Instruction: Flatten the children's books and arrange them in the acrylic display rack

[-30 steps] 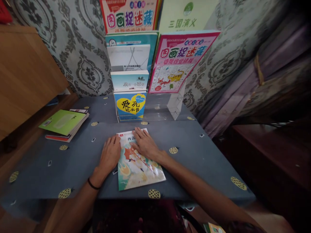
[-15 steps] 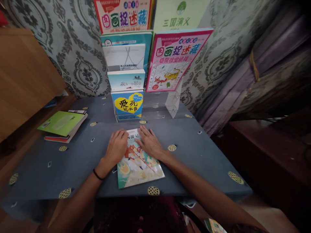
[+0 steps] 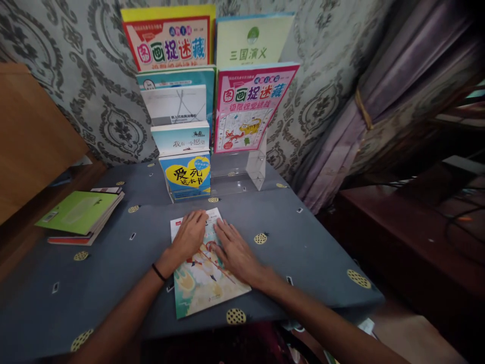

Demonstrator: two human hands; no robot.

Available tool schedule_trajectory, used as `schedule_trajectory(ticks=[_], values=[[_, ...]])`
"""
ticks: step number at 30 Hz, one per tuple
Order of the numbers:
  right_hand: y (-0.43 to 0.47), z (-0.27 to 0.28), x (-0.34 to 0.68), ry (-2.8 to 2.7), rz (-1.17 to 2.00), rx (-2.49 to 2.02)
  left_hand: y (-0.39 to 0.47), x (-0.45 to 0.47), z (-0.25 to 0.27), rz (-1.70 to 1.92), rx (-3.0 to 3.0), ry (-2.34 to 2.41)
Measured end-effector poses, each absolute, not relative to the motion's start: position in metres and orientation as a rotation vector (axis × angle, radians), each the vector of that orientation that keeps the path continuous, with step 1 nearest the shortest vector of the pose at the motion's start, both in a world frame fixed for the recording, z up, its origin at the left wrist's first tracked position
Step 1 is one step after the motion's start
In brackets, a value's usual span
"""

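A thin illustrated book [image 3: 206,283] lies face up on the tablecloth near its front edge, slightly turned. My left hand [image 3: 188,233], with a dark band at the wrist, rests on the upper part of the cover, fingers a little bent and hiding much of the title. Flat across the right side of the cover is my right hand [image 3: 238,253], its fingers stretched out. Neither hand grips the book. Just beyond it stands a clear book rack [image 3: 229,186], with a blue book with a yellow heart [image 3: 185,177] in its lowest front left place.
Higher on the rack are a pink picture book [image 3: 252,108], a pale green book [image 3: 253,43] and several others. A stack of books [image 3: 78,212] with a green one on top sits at the left. A wooden cabinet [image 3: 34,136] and a purple curtain [image 3: 333,131] flank the table.
My left hand has slid from the book's upper left edge inward onto its cover. My right hand lies a little lower on the right side. The view has shifted, showing more of the rack's top.
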State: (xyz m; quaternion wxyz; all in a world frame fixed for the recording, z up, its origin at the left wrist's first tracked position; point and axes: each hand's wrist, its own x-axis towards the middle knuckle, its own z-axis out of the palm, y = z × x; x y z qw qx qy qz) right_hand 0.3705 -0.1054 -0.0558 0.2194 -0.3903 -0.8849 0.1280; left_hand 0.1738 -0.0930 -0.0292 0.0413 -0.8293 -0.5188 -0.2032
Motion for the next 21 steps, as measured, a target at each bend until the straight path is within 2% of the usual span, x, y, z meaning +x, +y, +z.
schedule_trajectory(ticks=[9,21], values=[[-0.101,-0.051,0.355,-2.411,0.392,-1.140,-0.074,0.158,-0.034,-0.689,-2.595,-1.468],[-0.096,-0.037,0.378,-2.531,0.503,-0.999,-0.076,0.155,-0.037,-0.701,-2.592,-1.495]])
